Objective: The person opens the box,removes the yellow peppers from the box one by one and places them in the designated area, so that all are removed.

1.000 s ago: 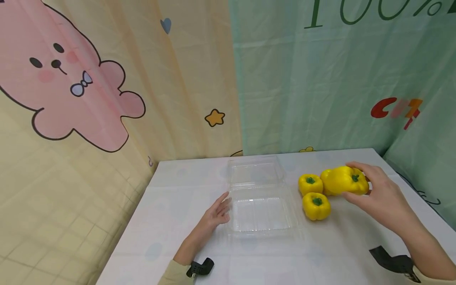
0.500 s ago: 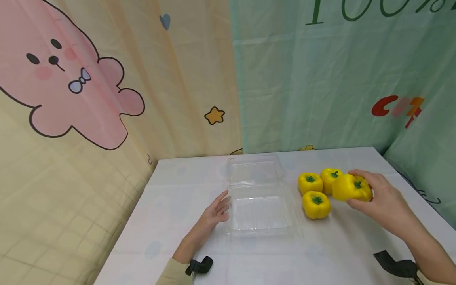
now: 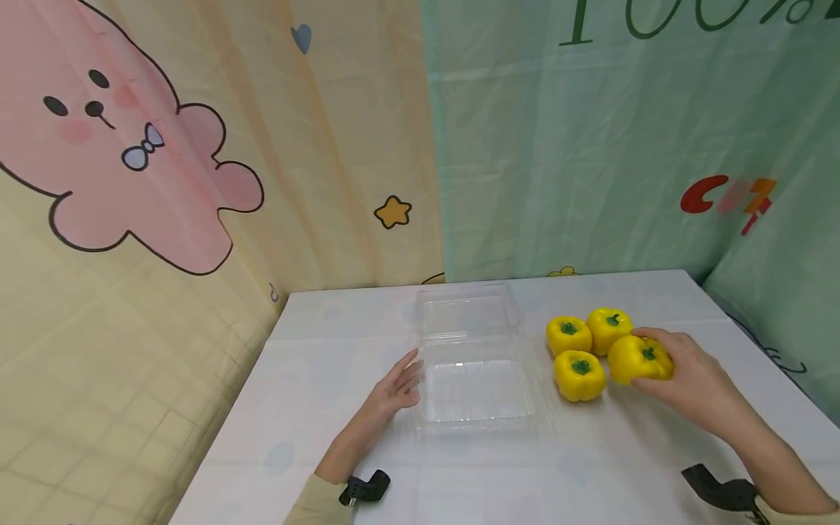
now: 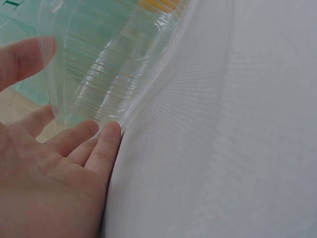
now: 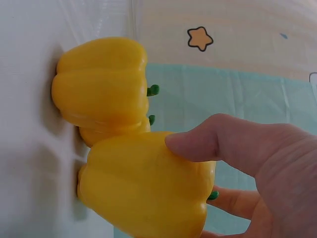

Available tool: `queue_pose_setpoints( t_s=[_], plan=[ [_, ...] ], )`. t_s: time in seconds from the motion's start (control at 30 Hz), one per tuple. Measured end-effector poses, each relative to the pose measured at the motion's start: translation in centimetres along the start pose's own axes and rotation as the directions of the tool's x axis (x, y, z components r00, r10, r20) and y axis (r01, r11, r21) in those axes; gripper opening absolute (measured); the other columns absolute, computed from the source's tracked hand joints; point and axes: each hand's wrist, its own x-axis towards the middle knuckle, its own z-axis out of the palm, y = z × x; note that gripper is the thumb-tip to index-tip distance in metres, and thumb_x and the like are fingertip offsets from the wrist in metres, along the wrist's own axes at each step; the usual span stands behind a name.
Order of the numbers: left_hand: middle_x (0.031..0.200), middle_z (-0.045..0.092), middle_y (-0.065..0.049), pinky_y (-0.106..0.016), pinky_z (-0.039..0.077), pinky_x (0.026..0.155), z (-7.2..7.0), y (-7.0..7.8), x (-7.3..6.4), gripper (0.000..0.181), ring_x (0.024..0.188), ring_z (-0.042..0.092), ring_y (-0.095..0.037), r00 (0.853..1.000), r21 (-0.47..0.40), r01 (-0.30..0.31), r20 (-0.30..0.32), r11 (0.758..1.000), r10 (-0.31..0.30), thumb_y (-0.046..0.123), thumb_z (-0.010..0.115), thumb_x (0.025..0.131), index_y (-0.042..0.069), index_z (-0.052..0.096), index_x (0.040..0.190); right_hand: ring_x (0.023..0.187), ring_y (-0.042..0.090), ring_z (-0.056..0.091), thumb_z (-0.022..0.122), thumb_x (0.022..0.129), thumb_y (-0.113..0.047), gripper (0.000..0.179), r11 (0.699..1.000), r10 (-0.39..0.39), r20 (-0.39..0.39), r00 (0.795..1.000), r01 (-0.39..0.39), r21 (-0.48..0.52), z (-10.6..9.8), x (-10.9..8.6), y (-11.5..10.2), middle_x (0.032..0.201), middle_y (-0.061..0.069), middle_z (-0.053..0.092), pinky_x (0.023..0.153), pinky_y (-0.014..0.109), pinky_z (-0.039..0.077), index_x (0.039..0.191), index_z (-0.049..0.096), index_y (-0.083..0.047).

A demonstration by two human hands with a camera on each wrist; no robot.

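Note:
My right hand [image 3: 690,378] grips a yellow bell pepper [image 3: 638,358] with a green stem. In the right wrist view, my thumb presses one side of this bell pepper [image 5: 148,183] and the fingers lie partly hidden behind it. Three more yellow bell peppers stand close by on its left: one in front [image 3: 580,380], one at the back left [image 3: 567,337] and one at the back right [image 3: 607,326]. My left hand [image 3: 394,389], fingers loosely extended, rests at the left side of a clear plastic clamshell container [image 3: 482,424]. Its fingertips meet the ribbed container wall [image 4: 106,82] in the left wrist view.
The container's lid [image 3: 467,315] lies folded back toward the rear of the white-covered table [image 3: 315,408]. Printed curtains [image 3: 341,146] hang right behind the table and at its sides. A black wrist camera [image 3: 367,487] sits on my left wrist.
My right hand has brought its bell pepper nearer to me, low beside the group, uncovering the back-right pepper. My left hand stays at the container.

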Motion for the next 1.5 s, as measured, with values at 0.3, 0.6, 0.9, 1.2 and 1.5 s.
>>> queue_pose_setpoints(
  t_s=[0.3,0.6,0.9,1.2,1.5],
  plan=[
    [0.176,0.023,-0.009,-0.058,0.018,0.132,-0.1,0.1,0.1,0.076,0.164,0.020,-0.035,1.000,-0.003,-0.010,-0.004,1.000,0.010,0.017,0.058,0.105,0.027,0.020,0.170,0.119,0.058,0.044,0.082,0.089,-0.029,0.084,1.000,0.004,0.031,0.999,-0.003,-0.010,0.4,0.5,0.5,0.147,0.042,0.035,0.092,0.078,0.043,0.154,0.038,0.002],
    [0.176,0.021,-0.013,-0.059,0.020,0.131,0.1,0.2,0.3,0.078,0.163,0.020,-0.037,1.000,-0.004,-0.006,-0.004,1.000,0.006,0.014,0.058,0.104,0.024,0.017,0.170,0.111,0.057,0.052,0.082,0.090,-0.032,0.082,1.000,-0.005,0.057,0.998,0.006,-0.022,1.3,1.2,1.9,0.133,0.042,0.044,0.087,0.076,0.047,0.153,0.043,0.002],
    [0.176,0.024,-0.010,-0.059,0.017,0.132,0.0,-0.2,0.2,0.077,0.163,0.020,-0.036,1.000,-0.018,0.011,-0.013,1.000,-0.011,0.018,0.060,0.104,0.030,0.021,0.169,0.111,0.057,0.054,0.081,0.090,-0.033,0.080,1.000,-0.021,0.037,0.999,0.021,-0.011,1.7,1.3,2.2,0.133,0.042,0.047,0.085,0.072,0.049,0.153,0.044,-0.001],
    [0.176,0.023,-0.012,-0.061,0.015,0.131,-0.1,-0.1,0.1,0.076,0.163,0.019,-0.037,1.000,-0.020,-0.014,-0.006,1.000,0.014,0.016,0.059,0.104,0.029,0.022,0.169,0.120,0.060,0.050,0.080,0.091,-0.037,0.082,1.000,-0.018,0.027,0.999,0.018,0.000,1.9,1.2,2.0,0.140,0.043,0.045,0.091,0.077,0.045,0.155,0.043,-0.002],
    [0.176,0.022,-0.013,-0.061,0.014,0.132,0.0,-0.1,0.2,0.076,0.163,0.019,-0.038,1.000,-0.025,0.005,-0.012,1.000,-0.005,0.018,0.059,0.104,0.030,0.022,0.169,0.128,0.062,0.045,0.080,0.092,-0.040,0.084,1.000,-0.011,0.025,1.000,0.011,0.011,2.4,1.1,1.8,0.146,0.042,0.043,0.097,0.080,0.042,0.156,0.042,-0.003]
  ],
)
